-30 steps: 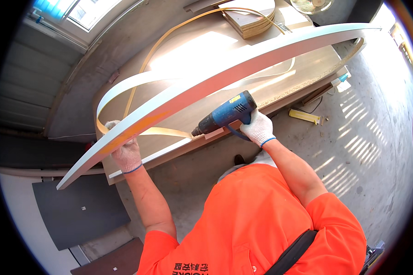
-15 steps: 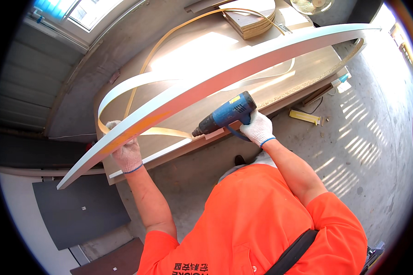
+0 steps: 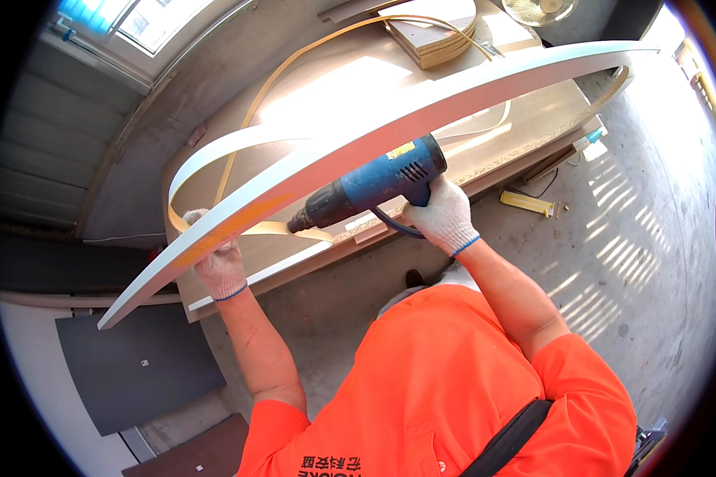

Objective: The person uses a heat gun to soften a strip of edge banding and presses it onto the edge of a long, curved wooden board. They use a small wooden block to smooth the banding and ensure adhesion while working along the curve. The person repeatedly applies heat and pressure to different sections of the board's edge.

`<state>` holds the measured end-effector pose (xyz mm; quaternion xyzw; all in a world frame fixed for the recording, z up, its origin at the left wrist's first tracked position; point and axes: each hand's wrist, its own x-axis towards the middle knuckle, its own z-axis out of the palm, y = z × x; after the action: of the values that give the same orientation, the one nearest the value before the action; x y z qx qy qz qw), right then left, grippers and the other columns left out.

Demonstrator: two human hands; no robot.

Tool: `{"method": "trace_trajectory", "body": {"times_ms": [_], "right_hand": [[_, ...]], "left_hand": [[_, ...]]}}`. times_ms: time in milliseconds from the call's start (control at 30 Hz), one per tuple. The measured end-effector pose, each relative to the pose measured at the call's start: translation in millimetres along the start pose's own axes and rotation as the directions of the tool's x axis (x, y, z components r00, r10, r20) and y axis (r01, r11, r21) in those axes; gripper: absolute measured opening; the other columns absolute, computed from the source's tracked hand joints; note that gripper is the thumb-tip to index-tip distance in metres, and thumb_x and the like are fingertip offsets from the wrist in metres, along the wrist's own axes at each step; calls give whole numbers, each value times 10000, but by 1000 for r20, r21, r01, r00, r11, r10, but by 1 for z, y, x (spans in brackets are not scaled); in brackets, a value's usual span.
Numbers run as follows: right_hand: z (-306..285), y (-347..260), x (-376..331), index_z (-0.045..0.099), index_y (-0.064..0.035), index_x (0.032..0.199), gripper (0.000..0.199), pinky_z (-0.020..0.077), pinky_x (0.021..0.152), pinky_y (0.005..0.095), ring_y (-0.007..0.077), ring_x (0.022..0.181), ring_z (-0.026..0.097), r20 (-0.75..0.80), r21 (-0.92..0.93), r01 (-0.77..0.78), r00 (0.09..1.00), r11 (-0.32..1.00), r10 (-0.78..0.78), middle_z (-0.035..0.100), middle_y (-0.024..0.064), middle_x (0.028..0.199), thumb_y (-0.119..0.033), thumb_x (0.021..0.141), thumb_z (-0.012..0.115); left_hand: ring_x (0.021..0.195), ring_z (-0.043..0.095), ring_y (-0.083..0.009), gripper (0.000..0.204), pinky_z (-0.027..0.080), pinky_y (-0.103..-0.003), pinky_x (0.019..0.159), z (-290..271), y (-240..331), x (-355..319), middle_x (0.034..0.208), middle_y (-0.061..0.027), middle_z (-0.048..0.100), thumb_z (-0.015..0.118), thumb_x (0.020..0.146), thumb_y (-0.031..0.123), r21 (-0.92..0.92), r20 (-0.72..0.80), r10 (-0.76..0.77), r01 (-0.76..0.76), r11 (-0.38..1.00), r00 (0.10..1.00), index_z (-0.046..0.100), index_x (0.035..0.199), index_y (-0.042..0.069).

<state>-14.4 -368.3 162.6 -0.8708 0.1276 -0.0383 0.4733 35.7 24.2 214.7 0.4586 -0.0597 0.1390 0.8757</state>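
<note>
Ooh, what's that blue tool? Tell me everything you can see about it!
The blue tool looks like a heat gun. It has a plastic-looking body with dark slots and a yellow label, and a black front narrowing to a nozzle. The gloved right hand grips its handle; a dark cord loops below. It's held sideways, nose pointing left and slightly down, over the near edge of the wooden board. I can't tell whether it's on.

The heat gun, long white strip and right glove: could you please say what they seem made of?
Heat gun: probably dull moulded plastic, from its blue, slotted look. Long white strip: smooth, perhaps coated board or plastic; its even surface leaves that open. Right glove: likely matte knit, from its grainy texture.
</note>
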Motion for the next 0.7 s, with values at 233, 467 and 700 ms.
{"method": "trace_trajectory", "body": {"times_ms": [233,467,700], "right_hand": [[0,-21,0,682,-28,1146,479,582,823,439,397,891,751,-64,121,44,997,992,-37,742,195,868,-225,717,763],[3,0,-1,662,-35,1194,529,584,846,494,454,946,729,-23,-6,20,1000,1000,-20,754,219,937,-258,724,756],[21,44,-1,668,-47,1186,510,589,873,517,458,967,732,23,-160,-67,997,985,72,759,242,965,-278,738,747]], "left_hand": [[852,623,-84,503,447,-217,640,-5,0,2,1144,-3,687,812,910,198,36,36,-1,0,999,999,606,1357,94],[823,601,-71,434,428,-202,622,2,6,4,1083,-3,674,804,916,185,20,39,-14,14,1000,999,616,1295,86],[882,636,-70,446,459,-191,662,4,4,5,1134,-1,687,805,933,171,-8,51,7,-7,1000,999,621,1329,82]]}}
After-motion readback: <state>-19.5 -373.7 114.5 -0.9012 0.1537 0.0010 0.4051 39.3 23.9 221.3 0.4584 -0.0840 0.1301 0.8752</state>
